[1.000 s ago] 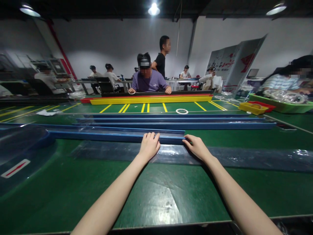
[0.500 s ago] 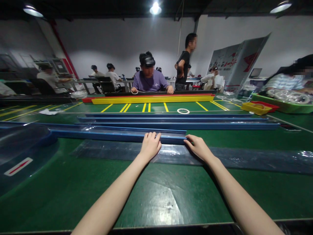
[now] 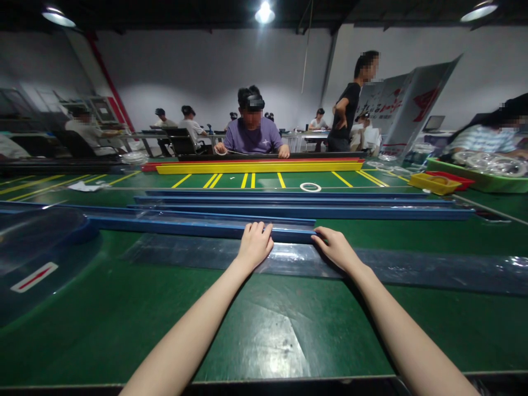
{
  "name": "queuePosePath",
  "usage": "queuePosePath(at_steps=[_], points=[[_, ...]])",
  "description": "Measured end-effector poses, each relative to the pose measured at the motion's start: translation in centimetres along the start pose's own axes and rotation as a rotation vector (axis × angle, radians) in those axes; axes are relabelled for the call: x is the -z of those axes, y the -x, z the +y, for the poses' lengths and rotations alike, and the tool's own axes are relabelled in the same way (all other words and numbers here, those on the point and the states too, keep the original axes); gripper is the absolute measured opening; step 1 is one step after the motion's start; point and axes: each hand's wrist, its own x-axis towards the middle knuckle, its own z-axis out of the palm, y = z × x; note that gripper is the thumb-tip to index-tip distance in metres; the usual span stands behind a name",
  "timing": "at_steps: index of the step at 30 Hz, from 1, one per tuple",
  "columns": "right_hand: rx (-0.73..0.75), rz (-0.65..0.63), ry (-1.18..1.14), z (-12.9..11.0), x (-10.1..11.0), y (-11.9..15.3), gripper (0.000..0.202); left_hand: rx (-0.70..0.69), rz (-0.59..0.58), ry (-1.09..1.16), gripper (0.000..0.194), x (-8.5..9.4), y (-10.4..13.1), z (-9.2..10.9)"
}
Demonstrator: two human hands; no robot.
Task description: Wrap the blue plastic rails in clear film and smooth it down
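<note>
A long blue channel strip lies across the green table, running off to the left. My left hand is closed over its near wall, a little short of the right end, with the fingers hooked over the top edge. At that right end, the thumb and fingers of my right hand pinch the strip's corner. A flat clear plastic strip passes under both hands, on the near side of the channel.
More blue channel strips lie just beyond. Curled clear sheeting with a red-marked white label is at left. Farther off are a yellow strip, a white ring, a yellow tray and a seated co-worker.
Both my hands keep their hold on the blue channel strip, which stays put. A standing person in the background has moved right. The seated co-worker's hand has shifted slightly left.
</note>
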Motion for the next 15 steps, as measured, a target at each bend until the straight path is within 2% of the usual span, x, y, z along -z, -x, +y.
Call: queuePosePath(at_steps=[15], points=[[0.008, 0.0, 0.001, 0.11, -0.03, -0.05, 0.021, -0.001, 0.0, -0.005, 0.033, 0.12, -0.03, 0.08]])
